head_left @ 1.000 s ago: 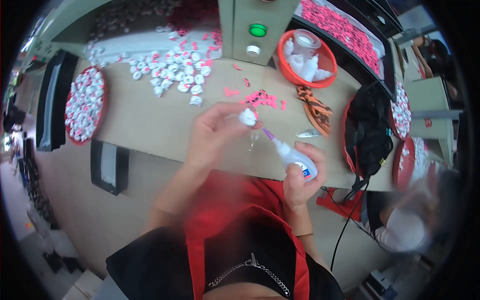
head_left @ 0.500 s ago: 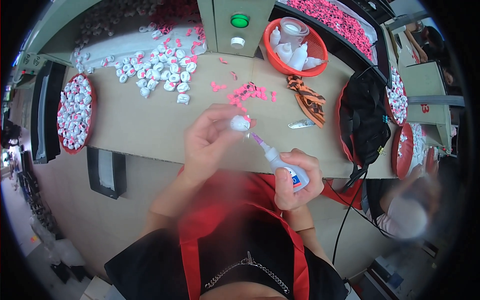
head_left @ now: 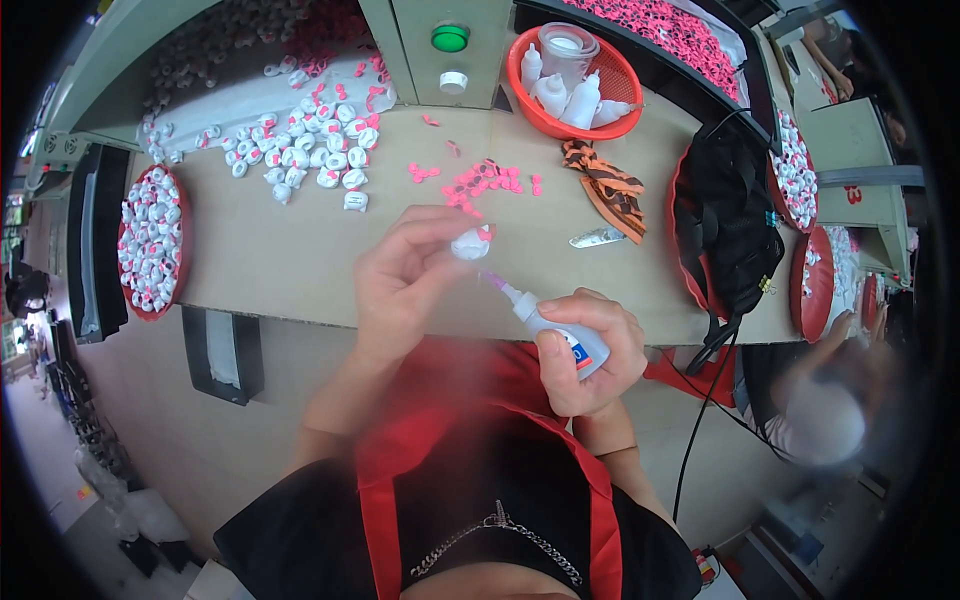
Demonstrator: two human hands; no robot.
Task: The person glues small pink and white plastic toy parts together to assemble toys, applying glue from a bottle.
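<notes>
My left hand (head_left: 398, 280) pinches a small white rounded piece (head_left: 468, 246) with a pink bow-shaped bit on its upper right side. In my right hand (head_left: 590, 392) is a squeeze bottle (head_left: 530, 310), translucent white with a purple tip. That tip points up and left, just below the white piece and slightly apart from it; whether any liquid comes out is too small to tell. Beyond my hands lies a cluster of loose pink bow-shaped bits (head_left: 490, 178). Farther left sits a spread of white pieces (head_left: 318, 150), several with pink on them.
An orange-red basket (head_left: 625, 122) holds white bottles and a clear jar. Nearby are an orange-and-brown striped cloth (head_left: 610, 195) and a small silvery tool (head_left: 597, 237). A red tray (head_left: 181, 240) of white pieces stands left, a black bag (head_left: 735, 230) right. Beyond it, a person's arm (head_left: 820, 350) shows.
The bottle's tip has dropped a little away from the white piece and shifted left. My left hand has turned the piece slightly. The whole view has shifted a little.
</notes>
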